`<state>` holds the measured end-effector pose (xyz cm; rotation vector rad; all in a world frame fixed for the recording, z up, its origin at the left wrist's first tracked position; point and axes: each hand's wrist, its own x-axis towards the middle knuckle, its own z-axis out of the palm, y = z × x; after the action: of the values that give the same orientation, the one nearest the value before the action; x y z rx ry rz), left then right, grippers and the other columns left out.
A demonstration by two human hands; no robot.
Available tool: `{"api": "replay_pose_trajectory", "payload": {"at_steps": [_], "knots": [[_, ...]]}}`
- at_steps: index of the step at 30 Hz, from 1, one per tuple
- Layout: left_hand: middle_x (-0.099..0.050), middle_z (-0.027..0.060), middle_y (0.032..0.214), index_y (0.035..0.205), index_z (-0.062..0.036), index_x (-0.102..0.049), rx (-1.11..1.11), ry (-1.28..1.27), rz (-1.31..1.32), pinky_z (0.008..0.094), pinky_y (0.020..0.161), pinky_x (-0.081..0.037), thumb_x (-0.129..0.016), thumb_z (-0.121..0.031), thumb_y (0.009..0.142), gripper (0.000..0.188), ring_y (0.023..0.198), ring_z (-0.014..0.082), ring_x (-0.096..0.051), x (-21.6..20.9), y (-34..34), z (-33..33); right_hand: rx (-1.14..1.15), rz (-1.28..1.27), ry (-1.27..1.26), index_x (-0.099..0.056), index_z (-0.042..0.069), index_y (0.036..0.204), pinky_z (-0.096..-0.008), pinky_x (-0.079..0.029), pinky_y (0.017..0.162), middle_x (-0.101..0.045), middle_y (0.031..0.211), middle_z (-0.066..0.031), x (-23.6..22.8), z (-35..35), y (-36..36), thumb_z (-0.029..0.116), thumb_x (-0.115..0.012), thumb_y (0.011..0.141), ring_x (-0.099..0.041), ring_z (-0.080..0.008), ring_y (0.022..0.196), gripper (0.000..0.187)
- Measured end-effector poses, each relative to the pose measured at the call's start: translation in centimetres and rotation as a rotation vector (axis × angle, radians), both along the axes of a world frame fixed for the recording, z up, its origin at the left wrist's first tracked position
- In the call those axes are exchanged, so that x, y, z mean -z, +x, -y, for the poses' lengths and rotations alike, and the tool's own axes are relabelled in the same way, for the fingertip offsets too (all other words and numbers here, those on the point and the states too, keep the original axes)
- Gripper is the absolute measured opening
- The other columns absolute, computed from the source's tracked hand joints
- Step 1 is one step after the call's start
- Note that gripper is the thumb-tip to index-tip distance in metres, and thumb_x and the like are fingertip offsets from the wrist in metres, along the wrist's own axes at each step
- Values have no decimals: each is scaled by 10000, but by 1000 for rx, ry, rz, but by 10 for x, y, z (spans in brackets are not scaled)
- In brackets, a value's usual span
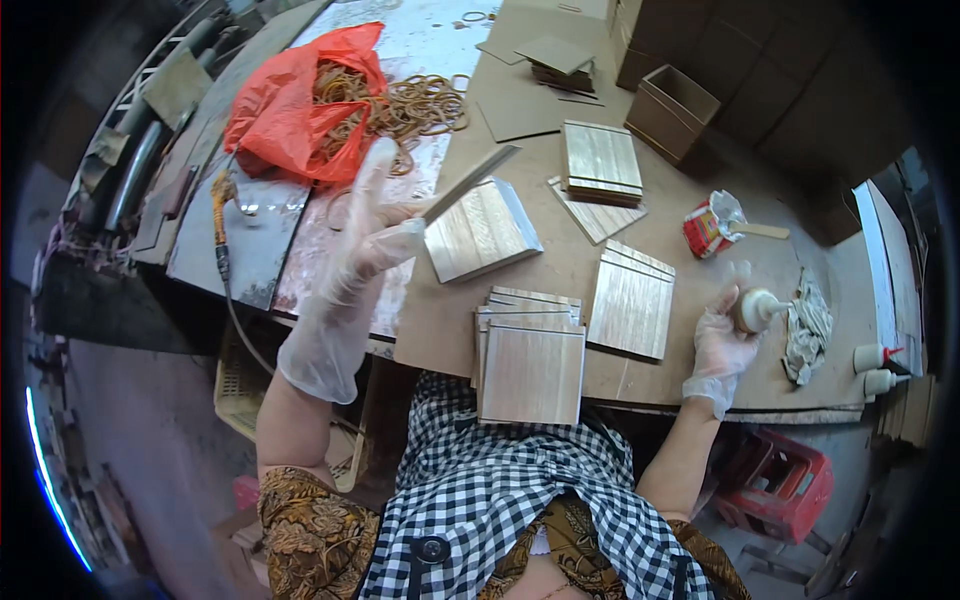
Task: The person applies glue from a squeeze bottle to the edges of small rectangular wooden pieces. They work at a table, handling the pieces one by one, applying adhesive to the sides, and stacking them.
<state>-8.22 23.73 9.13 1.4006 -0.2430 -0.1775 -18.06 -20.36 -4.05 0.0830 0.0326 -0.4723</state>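
Observation:
My left hand (375,235), in a clear plastic glove, is raised above the table's left part. Its thumb and some fingers pinch a thin flat piece (472,183) seen edge-on, while one finger points up. Below that piece lies a stack of wooden panels (480,232). My right hand (726,340), gloved the same way, grips a squeeze bottle (760,310) whose white nozzle points right. Between my hands, grooved wooden panels (532,372) are piled at the table's near edge, overhanging my apron. Another group of panels (634,300) lies to their right.
An orange-red plastic bag (290,105) spills rubber bands (425,105) at the back left. Farther back are stacked panels (600,160) and an open box (675,108). A red-white packet (712,225), a crumpled cloth (808,330) and two bottles (868,357) sit right. A red stool (775,487) stands below.

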Motion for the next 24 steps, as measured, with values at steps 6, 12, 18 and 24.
{"api": "replay_pose_trajectory", "payload": {"at_steps": [6, 12, 18, 24], "knots": [[-559, 77, 1146, 1524, -45, -167, 81, -277, -177, 292, 970, -358, -792, -319, 668, 1094, 1039, 159, -521, -6, -10, 13, 51, -32, -154, -487, 18, 1354, -451, -508, 953, -537, 1391, -119, 5, -16, -15, 444, -562, 923, -584, -278, 1187, 611], [-560, 48, 1122, 1258, -29, -520, 202, -526, -194, 298, 897, -383, -811, -399, 684, 742, 1005, 172, -505, -6, -18, 37, -231, 88, -510, -431, 25, 1396, -385, -503, 928, -619, 1232, -118, -53, -83, -15, 375, -584, 937, -625, -251, 1081, 597], [-535, 110, 1262, 1539, -53, -66, 130, -571, -310, 337, 992, -387, -811, -281, 668, 1169, 1116, 195, -520, 2, -29, 58, -399, -367, -1216, -315, 19, 1464, -372, -373, 1055, -467, 1383, -161, -133, -211, 9, 378, -694, 873, -470, -244, 1266, 788], [-508, 201, 1316, 1531, -80, 119, 101, -230, -184, 390, 1013, -403, -811, -203, 697, 1255, 1213, 259, -504, -6, -45, 67, -546, -89, -1119, -147, -3, 1491, -355, -428, 1008, -400, 1351, -166, -150, -222, 36, 273, -785, 795, -534, -223, 1177, 984]]}}
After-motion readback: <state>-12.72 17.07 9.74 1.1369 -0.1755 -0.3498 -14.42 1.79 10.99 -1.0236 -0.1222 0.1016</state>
